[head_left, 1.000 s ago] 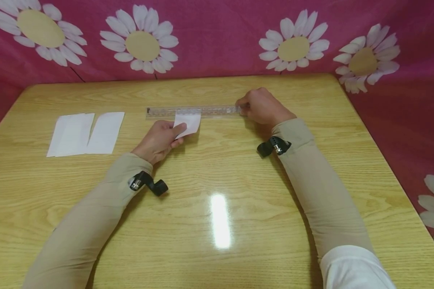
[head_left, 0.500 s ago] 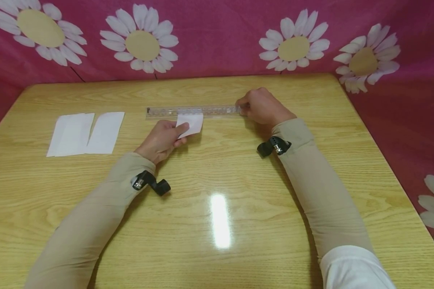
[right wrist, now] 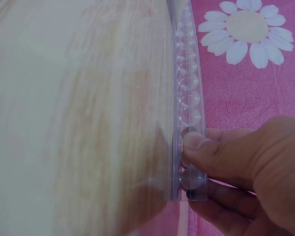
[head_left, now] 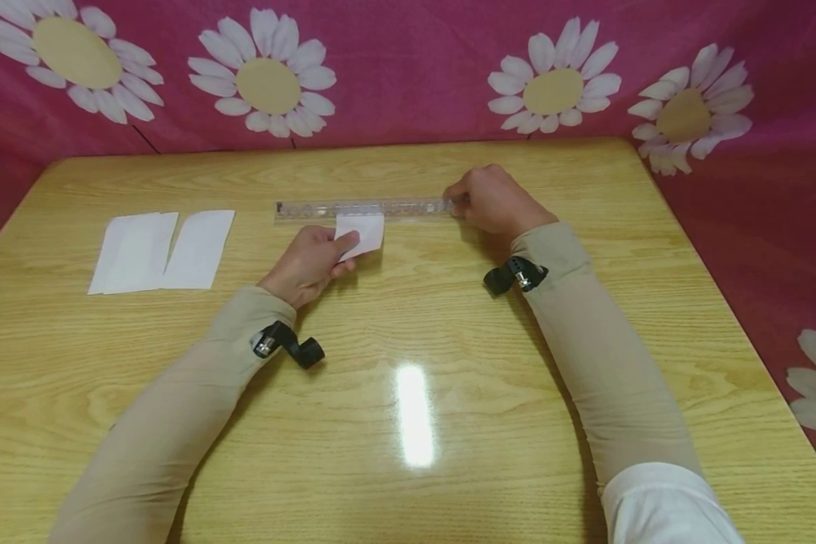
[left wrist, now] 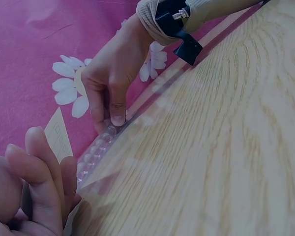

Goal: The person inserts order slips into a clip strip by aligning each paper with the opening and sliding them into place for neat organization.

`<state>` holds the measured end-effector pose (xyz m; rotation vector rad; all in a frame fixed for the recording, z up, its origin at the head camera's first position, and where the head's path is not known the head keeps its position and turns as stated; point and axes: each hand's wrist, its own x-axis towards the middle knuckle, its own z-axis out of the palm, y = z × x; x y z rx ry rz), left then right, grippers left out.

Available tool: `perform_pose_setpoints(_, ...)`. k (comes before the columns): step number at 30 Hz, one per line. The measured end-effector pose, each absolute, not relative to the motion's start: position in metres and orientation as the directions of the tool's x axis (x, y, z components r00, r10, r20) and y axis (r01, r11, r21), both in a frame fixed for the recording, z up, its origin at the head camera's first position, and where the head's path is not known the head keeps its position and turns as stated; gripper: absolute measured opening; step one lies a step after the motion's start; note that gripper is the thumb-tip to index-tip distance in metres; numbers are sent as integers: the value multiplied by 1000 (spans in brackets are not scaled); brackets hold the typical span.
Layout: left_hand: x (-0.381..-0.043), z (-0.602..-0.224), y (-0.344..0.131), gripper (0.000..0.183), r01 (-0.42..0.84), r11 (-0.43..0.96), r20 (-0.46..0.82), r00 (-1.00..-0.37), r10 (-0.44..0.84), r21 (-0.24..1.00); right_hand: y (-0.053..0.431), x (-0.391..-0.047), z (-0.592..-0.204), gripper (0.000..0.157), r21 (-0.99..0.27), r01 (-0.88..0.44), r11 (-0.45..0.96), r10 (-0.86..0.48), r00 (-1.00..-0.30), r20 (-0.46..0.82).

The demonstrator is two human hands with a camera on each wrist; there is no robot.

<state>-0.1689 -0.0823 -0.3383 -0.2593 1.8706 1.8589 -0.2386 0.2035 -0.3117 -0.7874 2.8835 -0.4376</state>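
A long clear plastic strip (head_left: 415, 208) lies crosswise toward the back of the table, with a row of round, clear bead-like shapes along it in the right wrist view. My right hand (head_left: 493, 200) pinches its right end, thumb (right wrist: 194, 141) on the front face. My left hand (head_left: 309, 261) holds a small white paper slip (head_left: 370, 231) between thumb and fingers. The slip's far edge overlaps the strip near its middle and shows through the clear plastic. Faint printed marks appear on the slip (left wrist: 59, 133) in the left wrist view.
Several white paper slips (head_left: 139, 253) lie on the table at the left, partly overlapping. Behind the wooden tabletop (head_left: 489, 393) hangs a pink cloth (head_left: 408, 68) with white daisies. Each sleeve carries a black wrist mount (head_left: 515, 276).
My left hand and the paper slip have slid a little to the right along the strip. My right hand and the strip have stayed in place.
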Motion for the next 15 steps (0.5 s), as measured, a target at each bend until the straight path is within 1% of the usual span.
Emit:
perform_pose_setpoints(6, -169, -339, -79, 43, -451, 72, -456, -867, 200, 890, 204, -239, -312, 30, -316, -470, 824, -508, -860, -44)
perform_pose_setpoints(15, -170, -339, -71, 44, -448, 65, -451, -866, 216, 892, 205, -238, -313, 27, -301, -501, 811, -529, -849, -12)
